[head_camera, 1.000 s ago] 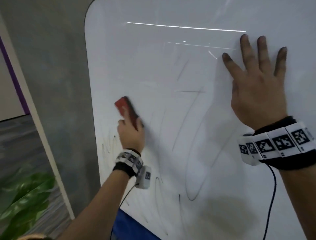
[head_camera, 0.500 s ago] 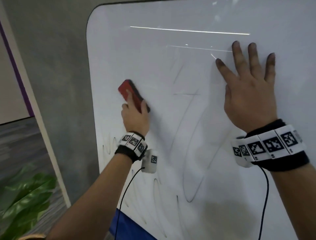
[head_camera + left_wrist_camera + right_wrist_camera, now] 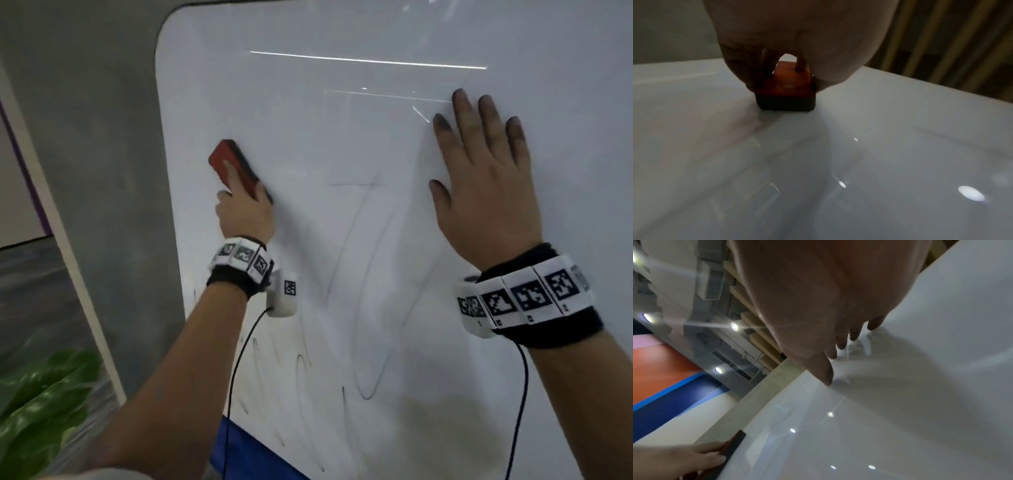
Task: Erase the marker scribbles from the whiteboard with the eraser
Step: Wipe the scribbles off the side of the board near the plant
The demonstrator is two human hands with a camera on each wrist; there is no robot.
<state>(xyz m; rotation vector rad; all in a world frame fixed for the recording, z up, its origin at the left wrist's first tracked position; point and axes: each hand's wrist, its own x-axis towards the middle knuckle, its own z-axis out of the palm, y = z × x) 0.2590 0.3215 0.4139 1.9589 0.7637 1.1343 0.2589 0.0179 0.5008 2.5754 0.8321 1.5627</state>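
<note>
With green leaves [image 3: 44, 404] low at far left, I see the left hand [image 3: 245, 214] gripping the red block eraser with dark felt pad [image 3: 233, 168], pad flat against the glossy white whiteboard [image 3: 342, 137] near its left edge. Faint grey marker scribbles [image 3: 363, 274] sit between the hands and below. Right hand [image 3: 479, 192] lies flat on the board, fingers straight and spread, holding nothing.

Counted — one whiteboard [image 3: 376, 144], one red eraser [image 3: 233, 164], two hands, two marker-patterned wristbands.
</note>
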